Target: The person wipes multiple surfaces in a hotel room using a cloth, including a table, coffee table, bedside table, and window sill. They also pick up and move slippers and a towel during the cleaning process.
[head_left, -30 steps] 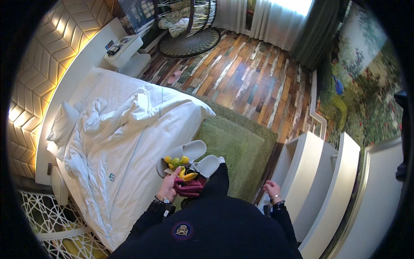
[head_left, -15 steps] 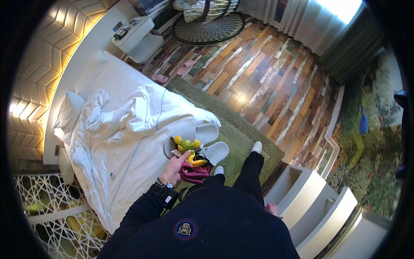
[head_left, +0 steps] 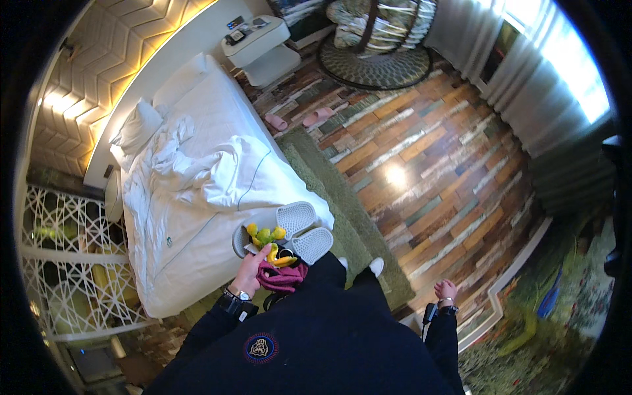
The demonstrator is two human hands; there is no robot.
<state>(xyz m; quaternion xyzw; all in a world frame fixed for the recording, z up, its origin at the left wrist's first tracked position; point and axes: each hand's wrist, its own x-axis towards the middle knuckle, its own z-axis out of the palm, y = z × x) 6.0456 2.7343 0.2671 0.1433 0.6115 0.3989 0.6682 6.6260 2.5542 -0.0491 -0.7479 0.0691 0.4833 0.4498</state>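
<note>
My left hand is closed on a bundle held in front of me, to the left of my legs. In the bundle are perforated grey slippers, a yellow-and-green cluster that looks like artificial flowers or fruit, and a maroon cloth. A banana-like yellow piece and something black lie between them. How the fingers grip each item is partly hidden. Out to the right above the floor, my right hand is curled into a loose fist with nothing visible in it.
A bed with rumpled white bedding lies to the left, with a green rug beside it. Pink slippers rest on the wooden floor near a white nightstand. A hanging chair's round base stands at the far side.
My view has turned and moved forward past the white shelf unit. My right hand has swung out from beside my body to the right. The left hand keeps its bundle.
</note>
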